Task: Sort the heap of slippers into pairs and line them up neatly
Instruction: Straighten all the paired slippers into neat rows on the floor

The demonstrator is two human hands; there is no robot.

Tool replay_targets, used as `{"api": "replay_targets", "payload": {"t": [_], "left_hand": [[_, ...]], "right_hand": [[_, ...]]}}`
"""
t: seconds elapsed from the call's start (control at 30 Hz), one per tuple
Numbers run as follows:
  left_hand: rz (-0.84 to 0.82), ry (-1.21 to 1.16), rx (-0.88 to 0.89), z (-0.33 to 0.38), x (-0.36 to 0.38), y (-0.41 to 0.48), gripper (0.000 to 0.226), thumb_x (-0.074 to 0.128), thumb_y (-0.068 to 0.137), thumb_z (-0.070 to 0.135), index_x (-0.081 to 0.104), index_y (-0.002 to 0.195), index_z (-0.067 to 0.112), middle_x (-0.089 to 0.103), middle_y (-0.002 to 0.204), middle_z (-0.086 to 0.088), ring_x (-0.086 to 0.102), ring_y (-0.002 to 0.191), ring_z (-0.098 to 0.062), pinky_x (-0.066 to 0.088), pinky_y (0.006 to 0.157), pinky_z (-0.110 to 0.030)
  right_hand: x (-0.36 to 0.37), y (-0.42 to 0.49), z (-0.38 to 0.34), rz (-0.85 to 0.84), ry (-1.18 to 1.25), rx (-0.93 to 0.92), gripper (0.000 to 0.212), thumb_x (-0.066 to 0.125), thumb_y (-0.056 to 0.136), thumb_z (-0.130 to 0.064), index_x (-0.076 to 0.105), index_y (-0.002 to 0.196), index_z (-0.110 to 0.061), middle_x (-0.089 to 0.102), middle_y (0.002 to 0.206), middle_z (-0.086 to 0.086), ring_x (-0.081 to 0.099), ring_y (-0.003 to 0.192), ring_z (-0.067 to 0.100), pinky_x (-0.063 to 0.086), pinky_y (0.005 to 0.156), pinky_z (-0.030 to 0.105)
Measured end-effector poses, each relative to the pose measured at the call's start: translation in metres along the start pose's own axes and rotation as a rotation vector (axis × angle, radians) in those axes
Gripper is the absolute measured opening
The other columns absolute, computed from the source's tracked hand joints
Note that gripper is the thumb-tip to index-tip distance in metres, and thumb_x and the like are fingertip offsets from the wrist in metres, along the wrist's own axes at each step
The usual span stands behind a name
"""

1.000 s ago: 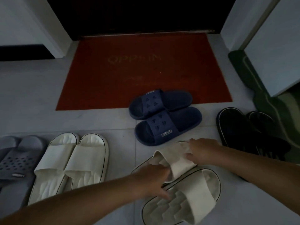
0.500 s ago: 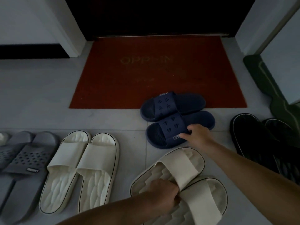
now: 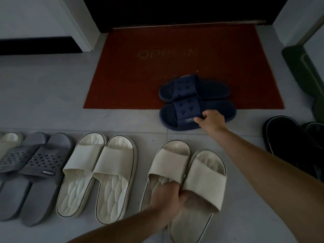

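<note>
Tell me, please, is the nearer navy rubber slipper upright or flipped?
Upright: the nearer navy rubber slipper shows its strap and footbed facing up.

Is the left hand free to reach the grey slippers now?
Probably not yet: the left hand grips the beige pair by its straps, and the white pair lies between it and the grey slippers.

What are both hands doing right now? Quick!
Left hand: closed, gripping the straps of the cream slipper pair.
Right hand: closed, pinching the strap of the near navy slipper.
</note>
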State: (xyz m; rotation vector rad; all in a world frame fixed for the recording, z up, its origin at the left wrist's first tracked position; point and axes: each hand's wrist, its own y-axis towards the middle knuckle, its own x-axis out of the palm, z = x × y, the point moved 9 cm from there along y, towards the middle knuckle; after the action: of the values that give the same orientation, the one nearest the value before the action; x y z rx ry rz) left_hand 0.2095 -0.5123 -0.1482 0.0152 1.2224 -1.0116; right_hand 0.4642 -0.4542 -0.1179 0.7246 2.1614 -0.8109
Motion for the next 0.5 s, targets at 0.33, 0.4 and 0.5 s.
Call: {"api": "replay_targets", "payload": {"t": [0.33,0.4,0.5], "left_hand": [[-0.081,-0.042,0.077,0.008,-0.015,-0.010,0.050,0.040,0.089,0.059,0.039,0.057,0.021,0.047,0.055,0.007,0.050,0.072,-0.014,0.029,0.076,-0.029],[-0.120,0.014,0.157,0.012,-0.029,-0.009,0.050,0.044,0.086,0.060,0.049,0.062,0.016,0.059,0.063,0.001,0.057,0.077,-0.020,0.034,0.073,-0.030],[0.005,-0.064,0.344,0.023,-0.067,-0.001,0.045,0.051,0.076,0.065,0.060,0.097,0.026,0.067,0.096,0.005,0.062,0.090,-0.012,0.051,0.083,-0.033]], "right_hand": [[0.012,-0.080,0.027,-0.239,-0.014,-0.201,0.036,0.068,0.075,-0.050,0.064,0.098,-0.022,0.056,0.097,-0.005,0.059,0.089,0.012,0.041,0.066,0.018],[0.015,-0.103,0.025,-0.334,-0.129,-0.243,0.062,0.064,0.063,-0.068,0.060,0.110,-0.028,0.051,0.107,-0.007,0.055,0.096,0.012,0.044,0.075,0.024],[0.039,-0.138,0.033,-0.557,-0.423,-0.268,0.120,0.058,0.042,-0.085,0.025,0.143,-0.029,0.039,0.139,-0.001,0.041,0.126,0.021,0.038,0.100,0.037]]}}
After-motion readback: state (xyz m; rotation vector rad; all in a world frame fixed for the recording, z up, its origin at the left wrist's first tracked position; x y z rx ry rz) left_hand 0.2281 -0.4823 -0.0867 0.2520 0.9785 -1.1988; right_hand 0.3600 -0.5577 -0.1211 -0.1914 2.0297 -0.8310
